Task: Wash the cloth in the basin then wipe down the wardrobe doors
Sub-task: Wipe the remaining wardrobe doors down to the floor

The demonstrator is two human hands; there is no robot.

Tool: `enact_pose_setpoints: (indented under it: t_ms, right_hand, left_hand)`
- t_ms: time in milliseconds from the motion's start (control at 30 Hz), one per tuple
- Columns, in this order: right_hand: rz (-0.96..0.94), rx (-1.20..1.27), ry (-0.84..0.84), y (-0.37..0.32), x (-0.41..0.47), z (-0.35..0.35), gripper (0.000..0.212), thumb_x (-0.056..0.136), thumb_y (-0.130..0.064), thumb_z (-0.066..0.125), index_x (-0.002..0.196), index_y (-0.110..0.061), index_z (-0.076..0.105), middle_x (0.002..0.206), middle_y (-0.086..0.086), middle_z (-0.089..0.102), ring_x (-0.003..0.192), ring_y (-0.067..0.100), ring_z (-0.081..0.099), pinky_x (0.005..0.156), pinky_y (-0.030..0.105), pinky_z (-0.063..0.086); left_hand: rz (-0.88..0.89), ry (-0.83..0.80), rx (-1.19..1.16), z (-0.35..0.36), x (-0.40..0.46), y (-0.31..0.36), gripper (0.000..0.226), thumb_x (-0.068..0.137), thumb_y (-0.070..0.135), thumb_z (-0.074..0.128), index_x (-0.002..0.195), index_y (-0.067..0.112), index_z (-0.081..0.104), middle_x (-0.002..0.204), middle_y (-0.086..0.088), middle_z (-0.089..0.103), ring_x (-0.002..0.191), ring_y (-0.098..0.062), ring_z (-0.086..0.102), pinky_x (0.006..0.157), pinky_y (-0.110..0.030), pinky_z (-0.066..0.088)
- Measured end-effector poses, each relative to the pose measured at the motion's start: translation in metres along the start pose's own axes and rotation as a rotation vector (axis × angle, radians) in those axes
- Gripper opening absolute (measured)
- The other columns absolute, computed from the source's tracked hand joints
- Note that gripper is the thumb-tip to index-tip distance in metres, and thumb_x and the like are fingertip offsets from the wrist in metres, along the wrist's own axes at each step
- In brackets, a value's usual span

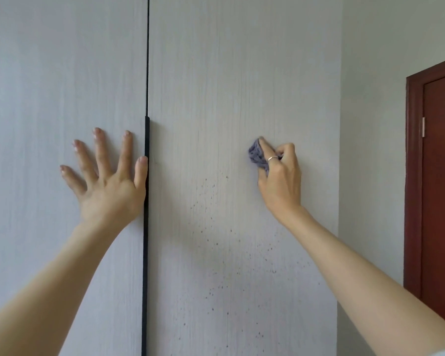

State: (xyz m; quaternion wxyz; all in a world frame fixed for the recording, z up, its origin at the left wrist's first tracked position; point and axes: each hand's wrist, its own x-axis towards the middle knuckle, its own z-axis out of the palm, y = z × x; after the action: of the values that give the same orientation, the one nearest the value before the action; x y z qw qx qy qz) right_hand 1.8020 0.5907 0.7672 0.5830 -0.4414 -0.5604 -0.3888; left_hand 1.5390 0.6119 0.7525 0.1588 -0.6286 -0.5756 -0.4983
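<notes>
Purple-grey and bunched into a small wad, the knitted cloth (258, 155) sits in the curled fingers (266, 148) of your right hand (280, 176), which pinch it against the pale, wood-grained right wardrobe door (229, 86); the index finger lies along the top of the wad, and a thin silver ring (272, 158) circles one finger just beside the cloth. The cloth touches the door at about the height of your left fingertips, right of the door's middle and near its right edge. Below and to the left of the cloth, the door surface carries a scatter of small dark speckles (216, 242) running down toward the bottom of the view. Your left hand (108, 181) lies flat on the pale left wardrobe door (49, 86), holding nothing, its fingers (100, 150) straight and spread wide, with the thumb resting against the long black vertical handle strip (146, 227) that runs down the gap between the two doors. Both bare forearms reach up from the lower corners. Right of the wardrobe stands a plain white wall (370, 124), and beyond it, at the right edge, a dark reddish-brown wooden room door (442, 176) with a small metal hinge (423, 127) on its frame.
</notes>
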Motion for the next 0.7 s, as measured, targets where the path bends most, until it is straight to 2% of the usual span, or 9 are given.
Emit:
enact_pose_setpoints:
  t_ms: [100, 167, 233, 300, 367, 467, 533, 600, 700]
  right_hand:
    - [-0.216, -0.001, 0.013, -0.022, -0.010, 0.017, 0.048, 0.074, 0.003, 0.058, 0.120, -0.006, 0.063, 0.091, 0.007, 0.041, 0.075, 0.023, 0.047, 0.055, 0.026, 0.035]
    - [-0.492, -0.012, -0.068, -0.029, -0.037, 0.026, 0.043, 0.072, -0.005, 0.062, 0.114, -0.006, 0.067, 0.091, 0.004, 0.035, 0.077, 0.023, 0.045, 0.045, 0.025, 0.040]
    - [-0.763, -0.008, -0.190, -0.024, -0.054, 0.025, 0.043, 0.069, -0.008, 0.069, 0.112, -0.005, 0.067, 0.090, 0.005, 0.037, 0.074, 0.021, 0.045, 0.044, 0.026, 0.042]
    - [-0.883, -0.029, -0.270, -0.015, -0.046, 0.015, 0.045, 0.068, -0.004, 0.073, 0.113, -0.005, 0.065, 0.087, 0.010, 0.045, 0.069, 0.024, 0.051, 0.044, 0.027, 0.043]
    - [-0.752, -0.066, -0.211, -0.012, -0.024, 0.010, 0.046, 0.067, 0.001, 0.071, 0.113, -0.003, 0.066, 0.084, 0.016, 0.052, 0.064, 0.030, 0.056, 0.042, 0.029, 0.048]
    - [-0.240, -0.015, -0.037, -0.024, 0.006, 0.016, 0.053, 0.064, 0.002, 0.062, 0.117, -0.002, 0.064, 0.083, 0.018, 0.050, 0.067, 0.032, 0.054, 0.045, 0.033, 0.048]
    - [-0.205, 0.039, -0.003, -0.041, -0.004, 0.030, 0.050, 0.068, -0.004, 0.062, 0.118, -0.002, 0.064, 0.086, 0.014, 0.047, 0.075, 0.029, 0.050, 0.050, 0.028, 0.043]
    - [-0.491, 0.036, -0.059, -0.054, -0.035, 0.041, 0.039, 0.077, -0.013, 0.058, 0.113, -0.005, 0.067, 0.087, 0.009, 0.047, 0.075, 0.023, 0.045, 0.051, 0.025, 0.037]
    - [-0.947, 0.029, -0.231, -0.058, -0.067, 0.040, 0.028, 0.083, -0.006, 0.058, 0.109, -0.007, 0.069, 0.076, 0.008, 0.055, 0.066, 0.022, 0.046, 0.054, 0.031, 0.038]
  left_hand:
    - [-0.005, 0.000, 0.010, 0.000, 0.000, 0.001, 0.056, 0.095, 0.055, 0.007, 0.147, 0.043, -0.009, 0.156, 0.000, -0.024, 0.141, -0.030, -0.026, 0.111, -0.056, -0.015]
    - [-0.002, -0.001, 0.009, -0.001, 0.001, 0.002, 0.057, 0.094, 0.056, 0.007, 0.147, 0.043, -0.009, 0.156, 0.000, -0.024, 0.141, -0.029, -0.026, 0.111, -0.057, -0.014]
    - [0.006, -0.006, 0.008, -0.002, 0.001, 0.001, 0.057, 0.094, 0.056, 0.007, 0.147, 0.043, -0.009, 0.156, 0.000, -0.024, 0.141, -0.029, -0.026, 0.111, -0.057, -0.014]
    - [0.018, -0.014, 0.008, -0.002, 0.000, -0.001, 0.058, 0.094, 0.057, 0.006, 0.147, 0.043, -0.009, 0.156, 0.000, -0.024, 0.141, -0.030, -0.026, 0.112, -0.057, -0.014]
    - [0.023, -0.014, 0.008, -0.002, -0.001, -0.003, 0.058, 0.093, 0.058, 0.005, 0.147, 0.043, -0.010, 0.156, 0.000, -0.024, 0.141, -0.030, -0.027, 0.111, -0.057, -0.014]
    - [0.024, -0.017, 0.016, -0.002, -0.001, -0.003, 0.059, 0.093, 0.057, 0.005, 0.147, 0.043, -0.012, 0.155, 0.000, -0.026, 0.140, -0.030, -0.028, 0.111, -0.057, -0.014]
    - [0.027, -0.016, 0.011, -0.002, -0.001, -0.003, 0.058, 0.093, 0.057, 0.005, 0.146, 0.043, -0.013, 0.155, 0.000, -0.026, 0.140, -0.030, -0.028, 0.111, -0.057, -0.014]
    - [0.029, -0.025, 0.008, -0.003, 0.000, -0.003, 0.058, 0.093, 0.057, 0.006, 0.146, 0.043, -0.014, 0.155, 0.000, -0.027, 0.140, -0.030, -0.028, 0.111, -0.057, -0.014]
    - [0.035, -0.030, 0.021, -0.003, -0.001, -0.005, 0.058, 0.093, 0.057, 0.006, 0.146, 0.042, -0.015, 0.155, 0.000, -0.027, 0.140, -0.030, -0.029, 0.111, -0.057, -0.014]
